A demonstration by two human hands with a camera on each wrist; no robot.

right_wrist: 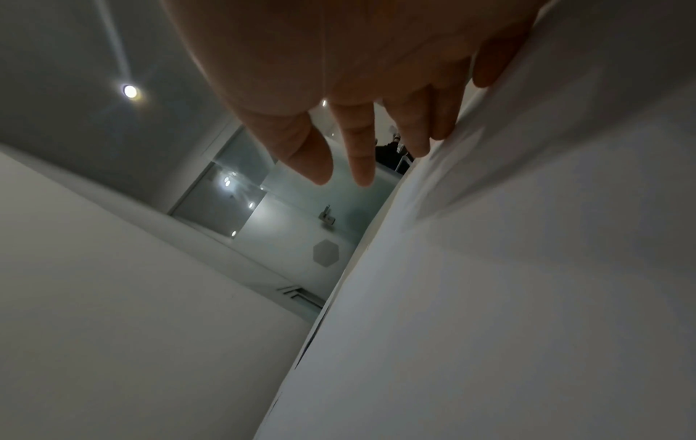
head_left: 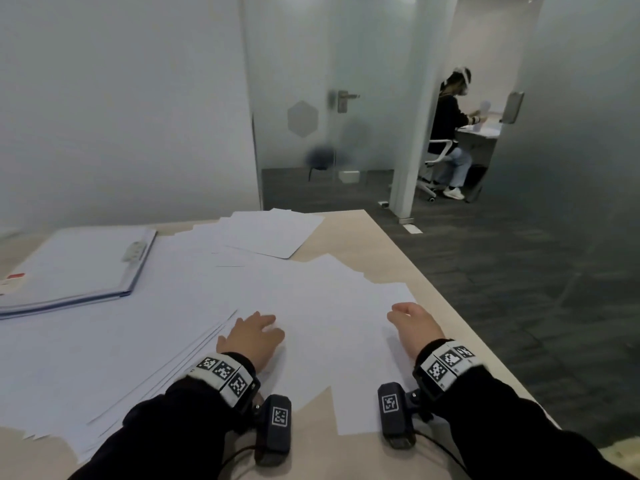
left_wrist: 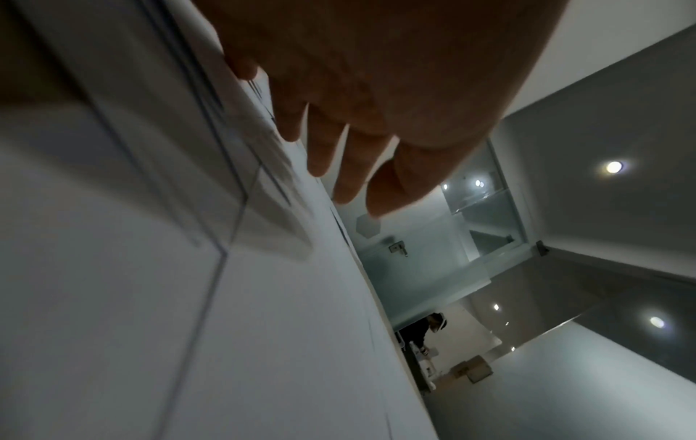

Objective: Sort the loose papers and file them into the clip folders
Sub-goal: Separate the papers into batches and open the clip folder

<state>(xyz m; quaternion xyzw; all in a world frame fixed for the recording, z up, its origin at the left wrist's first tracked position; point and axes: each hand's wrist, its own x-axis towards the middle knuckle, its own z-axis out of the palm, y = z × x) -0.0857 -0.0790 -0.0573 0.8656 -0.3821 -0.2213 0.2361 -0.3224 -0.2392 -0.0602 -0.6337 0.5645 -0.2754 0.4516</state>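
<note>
Loose papers [head_left: 311,306] under two hands, one folder [head_left: 74,268]

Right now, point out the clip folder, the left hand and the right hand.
clip folder [head_left: 79,261], head view, on its pale cover.
left hand [head_left: 251,336], head view, on the back of the hand.
right hand [head_left: 414,323], head view, on the back of the hand.

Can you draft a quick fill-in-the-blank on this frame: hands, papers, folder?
1. Both hands rest on loose white ____ spread over the table.
2. The clip folder lies on the ____ side of the table, apart from both hands.
3. The left hand and the right hand both have ____ fingers, gripping nothing.
4. The folder lies ____, flat on the papers.

Missing words: papers; left; straight; closed
</note>
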